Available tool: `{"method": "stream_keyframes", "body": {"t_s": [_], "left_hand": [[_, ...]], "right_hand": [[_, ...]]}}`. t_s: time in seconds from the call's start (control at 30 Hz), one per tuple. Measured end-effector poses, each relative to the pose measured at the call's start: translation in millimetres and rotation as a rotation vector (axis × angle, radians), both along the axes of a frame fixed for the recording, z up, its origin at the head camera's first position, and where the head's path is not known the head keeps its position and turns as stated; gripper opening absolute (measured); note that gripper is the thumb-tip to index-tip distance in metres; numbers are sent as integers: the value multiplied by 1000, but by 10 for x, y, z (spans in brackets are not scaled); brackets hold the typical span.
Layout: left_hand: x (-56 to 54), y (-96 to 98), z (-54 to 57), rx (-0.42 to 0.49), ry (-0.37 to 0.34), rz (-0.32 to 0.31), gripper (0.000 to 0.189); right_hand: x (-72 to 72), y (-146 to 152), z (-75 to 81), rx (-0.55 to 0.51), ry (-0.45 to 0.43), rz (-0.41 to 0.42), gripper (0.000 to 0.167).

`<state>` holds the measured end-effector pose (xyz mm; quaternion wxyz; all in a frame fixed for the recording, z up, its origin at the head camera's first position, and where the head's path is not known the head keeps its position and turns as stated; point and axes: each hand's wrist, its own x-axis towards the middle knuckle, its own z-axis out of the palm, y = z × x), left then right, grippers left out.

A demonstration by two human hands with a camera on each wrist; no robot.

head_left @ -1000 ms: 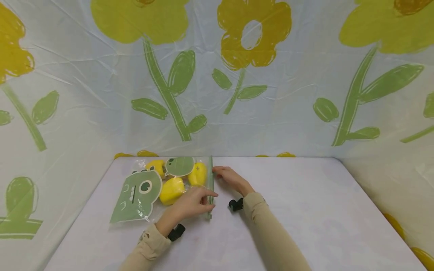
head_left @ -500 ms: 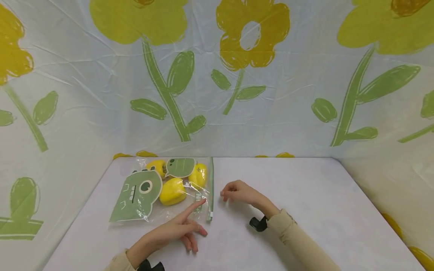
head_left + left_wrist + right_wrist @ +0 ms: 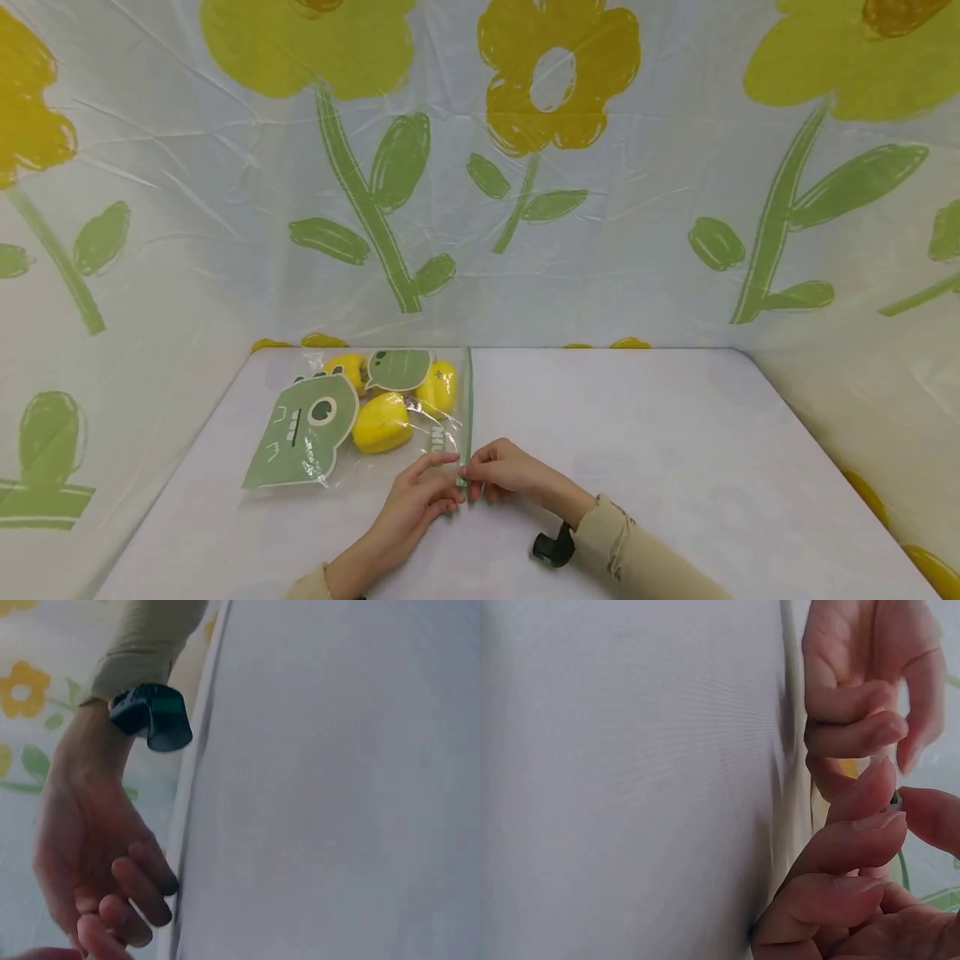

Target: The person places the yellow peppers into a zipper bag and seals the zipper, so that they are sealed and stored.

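Note:
A clear zip bag (image 3: 341, 475) with a green cartoon monster print lies flat at the table's left. Inside it are yellow bell peppers (image 3: 382, 423). At the near end of the bag's green zip strip (image 3: 468, 400), my right hand (image 3: 517, 475) pinches the slider (image 3: 895, 801) between thumb and index finger. My left hand (image 3: 408, 508) is right beside that corner, one finger straight, others bent. Its contact with the bag is hidden. In the left wrist view the right hand (image 3: 101, 840) shows with bent fingers. The right wrist view has the left hand (image 3: 870, 667) above the right fingers.
A white table (image 3: 637, 433) carries the bag near its back left edge. Cloth walls (image 3: 637, 250) with large flower prints enclose the back and both sides. A black wrist camera (image 3: 553, 546) sits under the right wrist.
My right hand has come from beside the strip's middle to its near end and taken hold of the slider. My left hand has moved right to that corner. The bag lies where it was.

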<state>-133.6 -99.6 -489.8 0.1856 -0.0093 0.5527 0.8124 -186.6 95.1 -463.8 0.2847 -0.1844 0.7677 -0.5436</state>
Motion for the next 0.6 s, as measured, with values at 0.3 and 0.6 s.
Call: {"method": "stream_keyframes", "body": {"t_s": [0.3, 0.6], "left_hand": [[-5, 82, -100, -61, 91, 182, 32], [-19, 92, -125, -96, 126, 187, 33]], "right_hand": [[37, 55, -32, -32, -32, 0, 33], [12, 84, -75, -89, -80, 7, 29]]}}
